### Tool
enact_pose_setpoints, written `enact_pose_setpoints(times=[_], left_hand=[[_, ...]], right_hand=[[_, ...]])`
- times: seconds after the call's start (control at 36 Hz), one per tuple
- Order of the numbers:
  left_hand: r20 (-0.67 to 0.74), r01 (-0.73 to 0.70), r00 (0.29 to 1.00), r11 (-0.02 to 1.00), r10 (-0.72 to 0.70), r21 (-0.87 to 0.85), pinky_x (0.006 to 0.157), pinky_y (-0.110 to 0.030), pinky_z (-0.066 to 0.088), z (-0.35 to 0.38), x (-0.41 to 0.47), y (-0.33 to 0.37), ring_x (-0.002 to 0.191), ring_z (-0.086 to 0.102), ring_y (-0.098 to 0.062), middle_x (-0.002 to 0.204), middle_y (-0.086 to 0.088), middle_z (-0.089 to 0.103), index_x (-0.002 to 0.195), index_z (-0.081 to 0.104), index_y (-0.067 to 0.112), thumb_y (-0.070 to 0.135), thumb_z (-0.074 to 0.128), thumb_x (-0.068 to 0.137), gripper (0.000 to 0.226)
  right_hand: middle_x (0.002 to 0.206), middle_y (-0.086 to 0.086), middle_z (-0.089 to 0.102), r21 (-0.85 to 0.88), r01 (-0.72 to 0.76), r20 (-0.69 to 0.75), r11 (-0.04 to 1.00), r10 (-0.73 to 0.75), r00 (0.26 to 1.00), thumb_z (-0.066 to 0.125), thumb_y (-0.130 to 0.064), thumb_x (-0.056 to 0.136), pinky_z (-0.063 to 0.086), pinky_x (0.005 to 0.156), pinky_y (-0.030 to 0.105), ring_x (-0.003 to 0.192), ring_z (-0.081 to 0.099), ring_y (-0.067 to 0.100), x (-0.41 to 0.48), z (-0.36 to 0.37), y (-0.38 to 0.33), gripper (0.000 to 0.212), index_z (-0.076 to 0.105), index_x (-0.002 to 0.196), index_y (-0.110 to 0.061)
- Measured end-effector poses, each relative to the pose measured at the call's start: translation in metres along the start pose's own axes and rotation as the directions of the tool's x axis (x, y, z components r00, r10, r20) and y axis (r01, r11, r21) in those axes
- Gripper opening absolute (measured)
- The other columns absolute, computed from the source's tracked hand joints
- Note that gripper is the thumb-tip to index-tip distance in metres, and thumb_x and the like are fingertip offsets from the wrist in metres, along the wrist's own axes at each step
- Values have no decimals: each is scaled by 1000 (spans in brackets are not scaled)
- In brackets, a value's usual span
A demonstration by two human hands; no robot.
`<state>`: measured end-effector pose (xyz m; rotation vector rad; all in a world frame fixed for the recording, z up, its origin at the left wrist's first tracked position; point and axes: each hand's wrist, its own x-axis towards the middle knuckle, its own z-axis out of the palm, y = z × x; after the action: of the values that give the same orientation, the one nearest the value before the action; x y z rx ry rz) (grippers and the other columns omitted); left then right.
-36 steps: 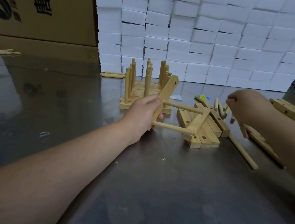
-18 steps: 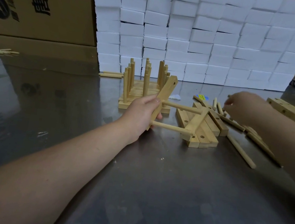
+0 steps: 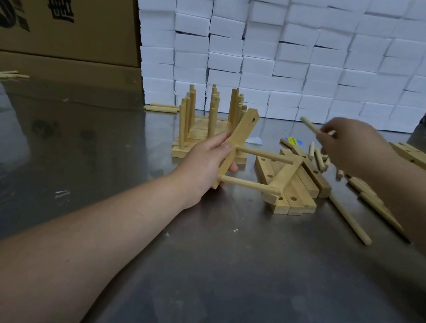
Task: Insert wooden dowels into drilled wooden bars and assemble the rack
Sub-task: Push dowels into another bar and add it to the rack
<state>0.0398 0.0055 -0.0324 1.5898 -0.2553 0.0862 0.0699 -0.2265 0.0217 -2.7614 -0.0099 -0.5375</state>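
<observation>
Only hands and forearms are shown. Left hand (image 3: 206, 166) and left forearm (image 3: 77, 246) are seen bare from the fingers to the near-left frame edge, with faint creases at the wrist. A short, plain thumbnail (image 3: 227, 145) is seen on that hand. Right hand (image 3: 349, 147) and right forearm (image 3: 419, 201) are likewise bare to the right edge; that hand is slightly blurred.
</observation>
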Motion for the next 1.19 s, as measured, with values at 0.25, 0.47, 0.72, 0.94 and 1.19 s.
enact_pose_setpoints(times=[0.25,0.47,0.72,0.94,1.19], left_hand=[[98,12,995,1000,-10,-18,51,-20,47,-1,-2,3,71,62,-5,63,5,67,134,45,32,16,37,100,39],[174,79,983,990,-58,-118,50,-30,52,0,-4,4,55,60,-15,60,-5,61,136,45,25,1,32,90,54],[93,52,995,996,-45,-75,50,-27,51,0,-1,1,49,58,-8,64,-1,57,130,48,38,24,44,98,35],[101,18,995,1000,-21,23,60,-30,55,0,-1,0,54,61,-7,73,0,58,134,45,36,25,43,98,38],[107,39,994,999,-38,-4,64,-34,53,0,-1,3,49,58,-10,51,6,61,137,44,33,19,40,98,42]], right_hand=[[56,-13,52,271,238,-15,933,-243,970,52,-33,91,35,45,21,38,46,3,-29,-9,-44,12,61,84,-35],[61,-7,57,260,253,-29,932,-254,967,48,-35,93,33,49,24,46,48,4,-30,-3,-43,14,60,87,-31],[65,-8,53,228,308,3,924,-317,948,47,-33,94,30,46,24,45,37,8,-35,-2,-48,10,56,90,-32],[65,-11,54,206,362,-29,909,-365,931,48,-35,93,31,47,24,48,43,7,-33,0,-47,10,57,92,-33],[71,-18,51,23,452,-7,892,-452,892,45,-38,92,30,50,24,60,46,2,-28,7,-39,23,53,112,-30]])
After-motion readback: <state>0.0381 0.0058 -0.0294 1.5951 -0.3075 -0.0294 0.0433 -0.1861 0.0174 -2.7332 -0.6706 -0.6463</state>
